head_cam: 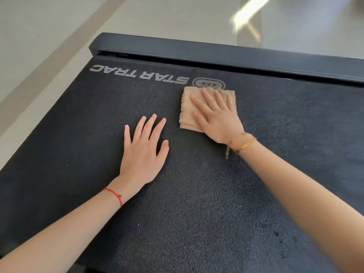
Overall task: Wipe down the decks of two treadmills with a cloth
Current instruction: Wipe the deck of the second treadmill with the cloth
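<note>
A black textured treadmill deck (88, 134) fills most of the view, with a grey "STAR TRAC" logo (137, 73) printed upside down near its far end. A folded tan cloth (187, 107) lies flat on the deck just below the logo. My right hand (216, 117) presses flat on the cloth with fingers spread, covering its right half. My left hand (144, 150) rests palm down on the bare deck to the left of the cloth, fingers apart, holding nothing.
A black end rail (216, 52) runs across the far edge of the deck. Beyond and to the left lies pale tiled floor (49, 36) with a bright light reflection (248, 14) at the upper right.
</note>
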Action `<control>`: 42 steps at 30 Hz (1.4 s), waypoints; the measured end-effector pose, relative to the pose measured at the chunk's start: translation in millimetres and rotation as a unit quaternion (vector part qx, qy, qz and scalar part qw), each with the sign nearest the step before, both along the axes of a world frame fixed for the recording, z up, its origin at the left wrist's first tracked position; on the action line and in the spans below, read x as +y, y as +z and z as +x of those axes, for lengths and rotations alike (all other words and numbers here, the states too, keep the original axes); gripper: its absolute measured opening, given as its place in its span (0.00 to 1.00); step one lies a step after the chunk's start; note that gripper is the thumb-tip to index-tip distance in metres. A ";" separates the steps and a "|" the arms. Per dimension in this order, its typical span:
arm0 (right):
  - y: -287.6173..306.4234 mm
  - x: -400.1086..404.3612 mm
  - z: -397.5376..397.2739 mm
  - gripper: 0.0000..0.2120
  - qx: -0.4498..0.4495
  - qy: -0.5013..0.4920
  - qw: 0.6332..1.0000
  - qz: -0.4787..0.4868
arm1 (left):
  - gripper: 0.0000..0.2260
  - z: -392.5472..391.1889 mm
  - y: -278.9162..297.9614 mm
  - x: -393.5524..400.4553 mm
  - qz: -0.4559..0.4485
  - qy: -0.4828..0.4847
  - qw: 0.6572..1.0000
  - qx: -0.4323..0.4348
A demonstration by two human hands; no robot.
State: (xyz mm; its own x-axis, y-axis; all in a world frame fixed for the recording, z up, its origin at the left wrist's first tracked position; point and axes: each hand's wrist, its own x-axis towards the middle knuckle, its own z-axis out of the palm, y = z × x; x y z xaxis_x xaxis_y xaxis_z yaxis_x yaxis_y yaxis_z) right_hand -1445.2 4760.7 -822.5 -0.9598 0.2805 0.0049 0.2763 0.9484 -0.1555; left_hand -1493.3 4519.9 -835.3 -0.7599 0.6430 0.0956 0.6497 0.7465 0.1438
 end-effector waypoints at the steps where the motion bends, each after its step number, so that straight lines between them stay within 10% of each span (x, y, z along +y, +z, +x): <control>1: 0.8 13.5 3.4 0.26 -0.002 -0.027 1.000 0.002 | 0.27 -0.2 -0.3 0.5 -0.001 0.000 1.000 0.000; 7: 9.3 65.3 -49.7 0.28 -0.054 -0.167 0.984 -0.023 | 0.27 3.1 -0.3 3.7 -0.004 0.005 1.000 0.006; 14: 8.2 -10.7 -98.9 0.28 -0.054 -0.010 0.998 -0.007 | 0.27 2.3 3.1 3.7 0.007 0.004 1.000 0.002; 19: 1.2 -13.2 -47.5 0.26 -0.016 0.048 0.999 0.000 | 0.26 1.7 3.5 0.9 0.022 0.005 1.000 -0.002; 26: 7.2 42.2 19.2 0.27 -0.036 -0.144 0.989 -0.009 | 0.25 2.7 5.7 0.5 0.041 0.006 0.999 -0.022; 38: 7.4 -72.5 165.6 0.27 -0.021 0.031 0.999 -0.009 | 0.23 14.2 13.8 -5.7 0.050 0.003 0.998 -0.027; 42: 7.7 -36.3 176.5 0.26 -0.034 -0.092 0.995 -0.018 | 0.25 33.3 15.8 -19.9 0.029 -0.004 0.998 -0.048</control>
State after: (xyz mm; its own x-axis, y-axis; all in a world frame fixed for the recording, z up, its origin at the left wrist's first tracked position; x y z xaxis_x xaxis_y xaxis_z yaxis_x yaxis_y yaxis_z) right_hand -1268.7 4724.4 -814.8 -0.8901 0.4501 -0.0715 0.4556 0.8750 -0.1638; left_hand -1460.0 4499.9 -819.6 -0.7626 0.6442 0.0593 0.6363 0.7305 0.2481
